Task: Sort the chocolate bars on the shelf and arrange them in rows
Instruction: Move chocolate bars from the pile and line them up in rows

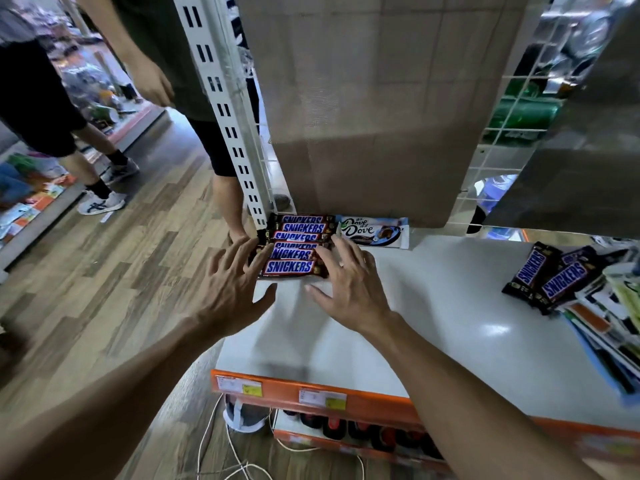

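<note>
Chocolate bars sit in three spots on the white shelf (450, 327), so by my reading the sorting is partly done. Nearest is the shelf's orange price rail (374, 405), and both forearms reach over it towards the far left corner. The left hand (232, 289) hovers at the shelf's left edge with its fingers (239, 252) spread, their tips touching the left end of the Snickers row (294, 249). The right hand (351, 285) lies palm down with its fingers (329, 259) also spread, their tips against the row's right end. Neither hand grips anything. They bracket the bars as if squaring them up, though that is a judgement. The row overlaps neatly front to back and runs up to the slotted upright post (225, 109). Just beside its far end, a short stack of Dove bars (372, 232) lies against a cardboard box (374, 116). Well apart at the right edge, loose Snickers bars (554, 277) lie tilted on a mixed heap of other wrappers (609, 327) that I cannot identify. All of these are left to sort. Beyond the post, two bystanders (48, 109) stand in the aisle.
</note>
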Available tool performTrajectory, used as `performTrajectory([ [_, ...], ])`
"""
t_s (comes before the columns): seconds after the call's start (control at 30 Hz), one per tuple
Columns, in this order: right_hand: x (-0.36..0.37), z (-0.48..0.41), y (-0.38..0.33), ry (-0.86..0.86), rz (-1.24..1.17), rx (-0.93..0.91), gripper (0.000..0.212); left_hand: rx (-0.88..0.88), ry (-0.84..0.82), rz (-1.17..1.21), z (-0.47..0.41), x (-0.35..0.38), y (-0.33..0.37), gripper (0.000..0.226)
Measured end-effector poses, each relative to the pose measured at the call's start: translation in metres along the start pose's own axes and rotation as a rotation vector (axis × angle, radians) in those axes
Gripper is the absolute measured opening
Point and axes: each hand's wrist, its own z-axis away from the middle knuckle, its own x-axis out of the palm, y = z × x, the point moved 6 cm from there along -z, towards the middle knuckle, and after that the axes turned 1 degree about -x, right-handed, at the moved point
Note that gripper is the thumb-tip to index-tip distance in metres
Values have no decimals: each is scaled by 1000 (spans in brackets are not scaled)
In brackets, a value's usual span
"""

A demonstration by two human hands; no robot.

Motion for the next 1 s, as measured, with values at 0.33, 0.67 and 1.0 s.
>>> performTrajectory([
  [0.33, -97, 77, 55, -16, 31, 80, 76, 50, -2, 84, 2, -45, 110, 70],
  [0.67, -192, 164, 136, 6, 77, 224, 75, 122, 44, 138, -6, -95, 231, 68],
  [1.0, -235, 233, 206, 75, 45, 374, 74, 168, -6, 197, -14, -92, 339, 67],
])
